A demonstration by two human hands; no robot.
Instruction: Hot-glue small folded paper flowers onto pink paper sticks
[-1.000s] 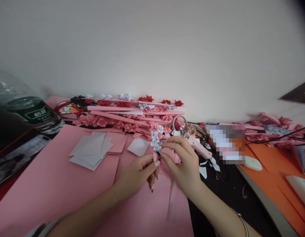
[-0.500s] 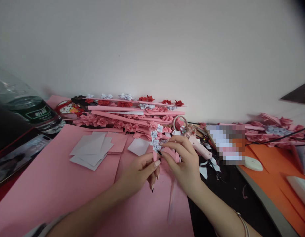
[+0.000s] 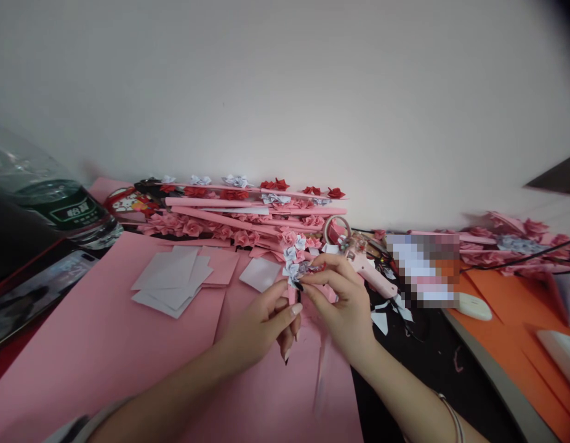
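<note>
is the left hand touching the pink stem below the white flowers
Touching: the head view shows the left hand pinching the pink stem between thumb and fingers.

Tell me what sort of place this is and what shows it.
Probably a desk used as a paper-craft workspace, set against a wall. Paper flowers lie heaped along the back, white paper squares sit on a pink sheet, and what looks like a glue gun lies to the right.
</note>
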